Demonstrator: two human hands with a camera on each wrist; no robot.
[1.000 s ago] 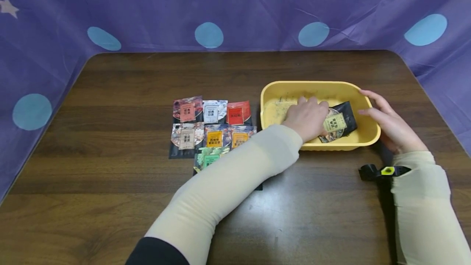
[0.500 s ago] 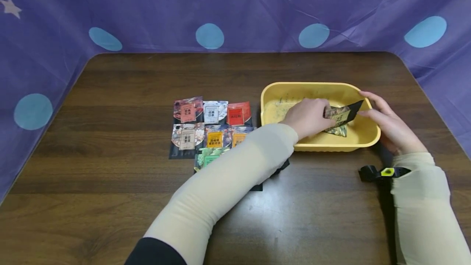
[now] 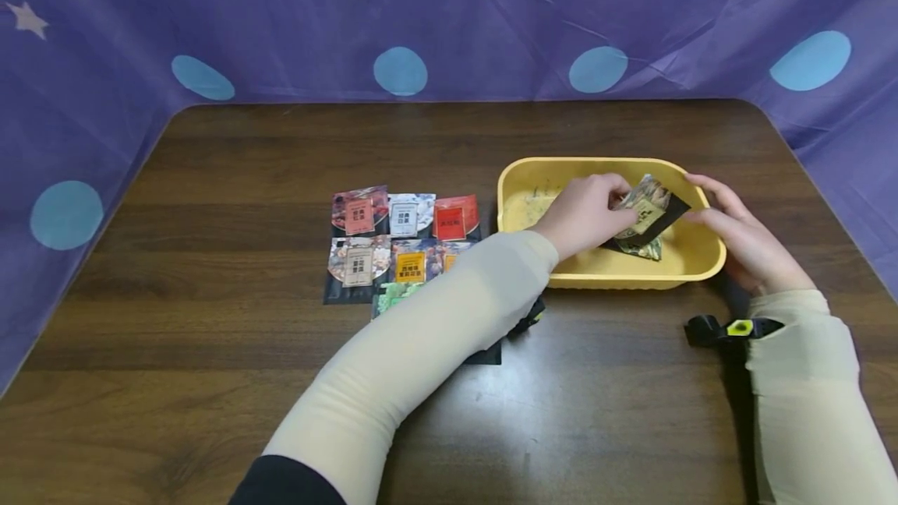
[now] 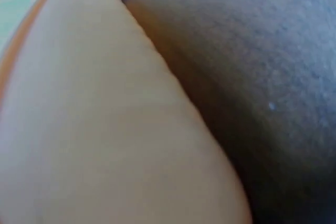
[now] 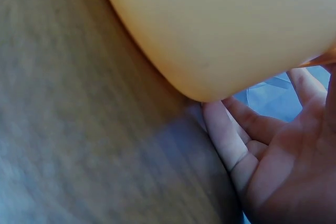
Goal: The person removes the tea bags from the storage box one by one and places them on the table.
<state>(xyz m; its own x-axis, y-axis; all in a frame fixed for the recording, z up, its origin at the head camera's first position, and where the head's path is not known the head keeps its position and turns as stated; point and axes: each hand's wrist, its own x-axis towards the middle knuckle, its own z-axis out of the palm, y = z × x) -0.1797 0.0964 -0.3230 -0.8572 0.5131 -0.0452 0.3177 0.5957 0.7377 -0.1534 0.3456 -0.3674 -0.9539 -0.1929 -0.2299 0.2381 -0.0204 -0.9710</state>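
Observation:
Over the right half of the yellow bin, my left hand pinches a black tea sachet with a pale yellow label, held tilted. Beneath it another patterned sachet lies on the bin floor, partly covered. My right hand holds the bin's right end, thumb over the rim. In the right wrist view, fingers of the right hand touch the bin's outer wall. The left wrist view has mostly the bin's side; the left fingertips are hidden there.
Left of the bin, tea sachets lie in rows: dark red, white, bright red, beige, orange and green. My left sleeve covers part of them. A purple curtain hangs behind the table.
My left hand has taken hold of the black sachet, lifted it off the other one and turned it, drawing slightly left. The right hand stays at the bin's end.

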